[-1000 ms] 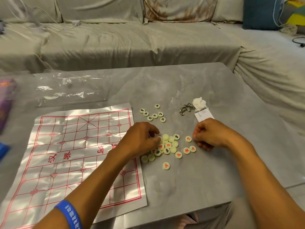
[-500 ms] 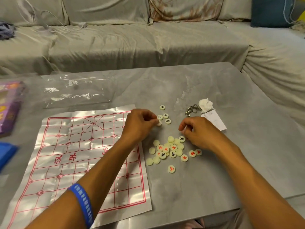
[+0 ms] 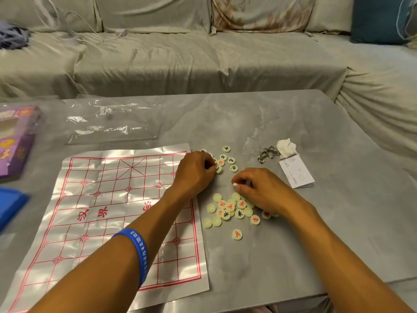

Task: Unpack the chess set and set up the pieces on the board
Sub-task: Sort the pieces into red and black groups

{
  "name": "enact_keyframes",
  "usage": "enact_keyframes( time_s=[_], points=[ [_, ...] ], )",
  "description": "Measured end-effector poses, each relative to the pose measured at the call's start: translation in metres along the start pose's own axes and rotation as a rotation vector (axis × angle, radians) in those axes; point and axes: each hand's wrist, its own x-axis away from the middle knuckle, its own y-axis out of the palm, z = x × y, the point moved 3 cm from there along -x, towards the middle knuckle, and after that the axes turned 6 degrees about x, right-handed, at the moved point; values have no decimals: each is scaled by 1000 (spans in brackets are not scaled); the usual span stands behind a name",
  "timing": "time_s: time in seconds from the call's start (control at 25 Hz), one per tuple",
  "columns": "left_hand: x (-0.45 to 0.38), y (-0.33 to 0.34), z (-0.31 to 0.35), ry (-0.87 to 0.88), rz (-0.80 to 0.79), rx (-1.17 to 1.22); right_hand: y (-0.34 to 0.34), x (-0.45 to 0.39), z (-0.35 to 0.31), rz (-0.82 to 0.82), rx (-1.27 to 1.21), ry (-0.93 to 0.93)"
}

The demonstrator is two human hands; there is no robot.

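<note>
A shiny plastic chess board sheet (image 3: pixel 106 208) with red lines lies flat on the grey table (image 3: pixel 316 233). To its right sits a pile of round cream chess pieces (image 3: pixel 232 210) marked in red or black. A smaller group of pieces (image 3: pixel 228 159) lies farther back. My left hand (image 3: pixel 195 172) has its fingers curled at the edge of that small group, its fingertips against a piece. My right hand (image 3: pixel 257 188) hovers over the pile and pinches one cream piece between thumb and finger.
An empty clear plastic bag (image 3: pixel 108 123) lies behind the board. A purple box (image 3: pixel 15 138) and a blue lid (image 3: pixel 11 204) sit at the left edge. A metal key ring (image 3: pixel 266 153), a crumpled tissue (image 3: pixel 286 147) and a folded paper (image 3: pixel 296 171) lie right of the pieces. A sofa stands behind.
My left hand moved from the main pile back to the small group. My right hand shifted left above the pile and lifted a piece.
</note>
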Motion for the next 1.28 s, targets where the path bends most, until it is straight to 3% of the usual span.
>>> enact_keyframes(
  time_s=[0.12, 0.24, 0.44, 0.68, 1.0, 1.16, 1.28],
  points=[
    [2, 0, 0, 32, 5, -3, 0, -2, 7, 118, -190, 131],
    [3, 2, 5, 48, 36, 1, -4, -4, 13, 178, -217, 195],
    [-7, 9, 14, 32, 10, -49, -9, -6, 16, 205, -287, 210],
    [-18, 14, 15, -126, 40, 10, -14, -4, 24, 256, -512, 292],
    [-18, 13, 12, -125, 74, 66, -14, -3, 26, 255, -523, 306],
    [1, -7, 30, -12, 56, 184, -19, -6, 24, 258, -528, 297],
    [52, -21, 47, 110, -114, 181, -20, -8, 22, 243, -548, 305]
  ],
)
